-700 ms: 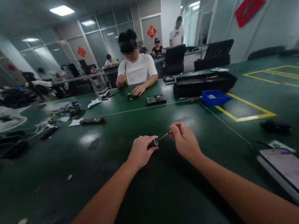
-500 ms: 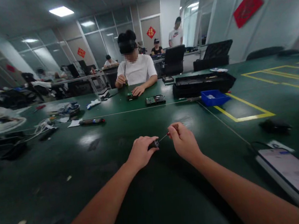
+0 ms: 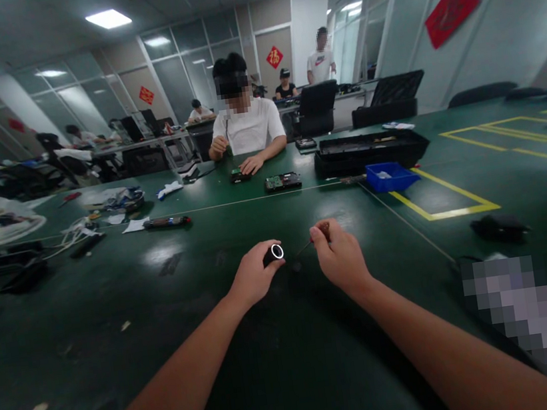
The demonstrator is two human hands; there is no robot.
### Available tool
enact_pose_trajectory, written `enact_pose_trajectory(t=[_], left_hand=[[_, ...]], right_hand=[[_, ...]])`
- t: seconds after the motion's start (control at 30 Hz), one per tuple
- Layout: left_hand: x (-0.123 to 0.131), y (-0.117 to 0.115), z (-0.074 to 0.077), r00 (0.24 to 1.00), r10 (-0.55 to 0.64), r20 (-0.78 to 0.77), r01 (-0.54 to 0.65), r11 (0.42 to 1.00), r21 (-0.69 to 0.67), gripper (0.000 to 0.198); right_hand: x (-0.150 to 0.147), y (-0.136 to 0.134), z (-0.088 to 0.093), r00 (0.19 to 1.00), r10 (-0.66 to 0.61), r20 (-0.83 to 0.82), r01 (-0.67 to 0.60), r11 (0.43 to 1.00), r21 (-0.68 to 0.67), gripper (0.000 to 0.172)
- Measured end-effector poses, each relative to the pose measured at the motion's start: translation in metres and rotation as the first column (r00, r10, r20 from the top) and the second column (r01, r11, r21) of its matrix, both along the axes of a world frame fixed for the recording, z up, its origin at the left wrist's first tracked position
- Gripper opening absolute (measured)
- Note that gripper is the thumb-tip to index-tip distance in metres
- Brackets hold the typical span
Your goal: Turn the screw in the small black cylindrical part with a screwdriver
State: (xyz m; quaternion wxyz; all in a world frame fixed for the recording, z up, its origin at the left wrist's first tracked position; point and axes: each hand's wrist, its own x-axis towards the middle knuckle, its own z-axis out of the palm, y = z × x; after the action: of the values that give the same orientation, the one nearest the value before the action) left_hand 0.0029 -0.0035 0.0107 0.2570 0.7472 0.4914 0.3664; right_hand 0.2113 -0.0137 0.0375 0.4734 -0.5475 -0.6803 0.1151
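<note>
- The handle (image 3: 273, 253) — black, ring-ended — is clamped in the left hand (image 3: 253, 278), open end towards the right hand (image 3: 339, 257).
- The bit (image 3: 303, 249), thin, is pinched in the right hand, tip just short of the handle.
- Risk: so light a pinch may drop the bit, which would be hard to spot on the dark table (image 3: 185, 263) below.

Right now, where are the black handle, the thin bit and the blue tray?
black handle (image 3: 274, 253): head view, its ringed end.
thin bit (image 3: 304, 248): head view, mid-shaft.
blue tray (image 3: 394, 183): head view, front wall.
</note>
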Motion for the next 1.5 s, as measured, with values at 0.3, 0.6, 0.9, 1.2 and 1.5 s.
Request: enact_pose_trajectory(t=[0.3, 0.6, 0.9, 1.2, 1.5], left_hand=[[-0.013, -0.001, 0.019, 0.933, 0.082, 0.349, -0.007, 0.978, -0.210, 0.035], [0.016, -0.017, 0.037, 0.949, -0.134, -0.286, 0.110, 0.989, -0.099, 0.024], [0.045, 0.003, 0.009, 0.836, -0.089, -0.542, 0.111, 0.994, 0.007, 0.024], [-0.004, 0.025, 0.019, 0.926, 0.086, 0.369, 0.113, 0.867, -0.486, 0.027], [-0.118, 0.024, 0.033, 0.547, 0.508, 0.665, -0.055, 0.815, -0.577, 0.016]], right_hand=[[0.003, -0.001, 0.002, 0.998, -0.016, -0.062, 0.019, 0.999, 0.042, 0.021], [0.003, 0.001, 0.002, 0.995, -0.039, -0.091, 0.047, 0.995, 0.092, 0.021], [0.005, 0.001, 0.001, 0.995, -0.054, -0.085, 0.061, 0.995, 0.077, 0.022], [0.006, 0.001, 0.000, 0.994, -0.047, -0.104, 0.052, 0.997, 0.055, 0.023], [0.005, 0.001, -0.002, 0.994, -0.027, -0.102, 0.031, 0.999, 0.039, 0.024]])
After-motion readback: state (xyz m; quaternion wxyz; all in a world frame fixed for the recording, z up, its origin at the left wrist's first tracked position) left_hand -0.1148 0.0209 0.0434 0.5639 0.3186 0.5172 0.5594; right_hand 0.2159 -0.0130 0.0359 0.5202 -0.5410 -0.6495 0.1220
